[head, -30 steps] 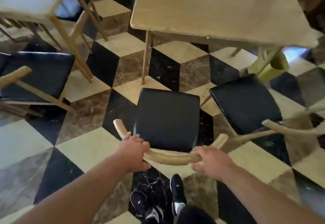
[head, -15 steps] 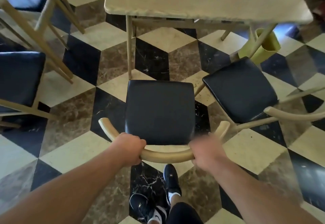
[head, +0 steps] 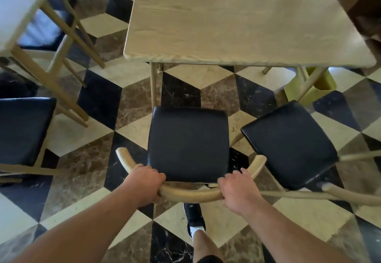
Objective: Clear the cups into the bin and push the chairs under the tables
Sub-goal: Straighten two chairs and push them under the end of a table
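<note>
A wooden chair (head: 188, 143) with a black padded seat stands in front of me, facing a light wooden table (head: 243, 27). My left hand (head: 145, 182) grips the curved wooden backrest on its left side. On the right side of the same backrest my right hand (head: 237, 190) is closed around the rail. The seat's front edge sits just short of the table's near edge, beside the table's left leg. No cups show on the tabletop. A yellow-green bin (head: 311, 86) stands on the floor under the table's right corner.
A second black-seated chair (head: 290, 143) stands angled to the right, its backrest rail reaching toward my right arm. A third chair (head: 22, 130) is at the left, beside another table (head: 18, 8) with slanted legs. The floor is checkered marble tile.
The chair has slid forward toward the table, with both hands staying on the backrest. My view has come closer to the table.
</note>
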### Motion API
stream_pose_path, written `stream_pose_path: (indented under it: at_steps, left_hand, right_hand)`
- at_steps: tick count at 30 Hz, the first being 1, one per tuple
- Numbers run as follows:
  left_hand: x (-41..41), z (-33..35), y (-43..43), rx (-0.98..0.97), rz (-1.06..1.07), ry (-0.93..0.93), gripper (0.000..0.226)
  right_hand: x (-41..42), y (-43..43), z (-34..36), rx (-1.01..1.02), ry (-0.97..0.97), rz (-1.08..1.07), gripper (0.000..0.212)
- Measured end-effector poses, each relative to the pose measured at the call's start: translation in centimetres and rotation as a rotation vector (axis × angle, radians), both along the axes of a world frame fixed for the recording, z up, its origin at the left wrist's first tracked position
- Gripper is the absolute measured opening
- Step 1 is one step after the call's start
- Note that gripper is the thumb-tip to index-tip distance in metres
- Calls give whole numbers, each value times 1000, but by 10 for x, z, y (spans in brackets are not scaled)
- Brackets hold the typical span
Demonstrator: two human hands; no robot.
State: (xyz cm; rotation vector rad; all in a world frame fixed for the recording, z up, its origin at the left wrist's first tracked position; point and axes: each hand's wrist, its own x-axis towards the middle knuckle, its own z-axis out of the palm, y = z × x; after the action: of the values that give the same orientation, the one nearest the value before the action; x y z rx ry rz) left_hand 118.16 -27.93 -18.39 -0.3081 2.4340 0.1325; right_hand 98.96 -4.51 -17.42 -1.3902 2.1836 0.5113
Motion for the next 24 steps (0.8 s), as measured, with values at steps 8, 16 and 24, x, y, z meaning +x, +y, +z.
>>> stream_pose_path:
  at_steps: [8,16,24]
  left_hand:
    - [-74,-7,-61,-1,-9,-3,37]
    - [-136,-15,-108,-35,-21,-15,39]
    - [-192,-14,-143,-34,-17,3,38]
  right_hand:
    - [-78,-59,-1,-14,8,25,32]
    - [-144,-107,-6,-30,30,37,34]
    - [-199,-142,-8,-66,45,27,29]
